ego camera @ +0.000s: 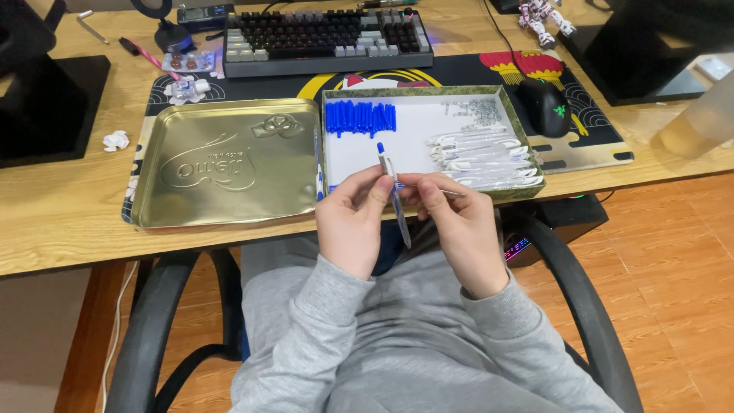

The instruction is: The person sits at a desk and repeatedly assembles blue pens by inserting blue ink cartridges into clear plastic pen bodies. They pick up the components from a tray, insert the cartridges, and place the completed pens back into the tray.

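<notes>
Seated at a light wooden desk (69,206), both hands raised over a grey-sweatshirted lap. Left hand (350,222) pinching the slim clear-barrelled ballpoint pen with blue end (394,191) between thumb and fingertips, apparently to steady it. Right hand (459,229) alongside, fingers pressed on a thin silvery refill-like rod (447,193) lying crosswise toward the right. Pen just in front of the desk edge, long axis nearly upright in view, blue end pointing away toward the shallow white-lined cardboard box (428,92), lower end toward the body. Inside, blue caps (359,118) and clear barrels (485,159) sorted in groups, seemingly for easy reach. Beside it, an empty gold metal tin lid (229,160).
</notes>
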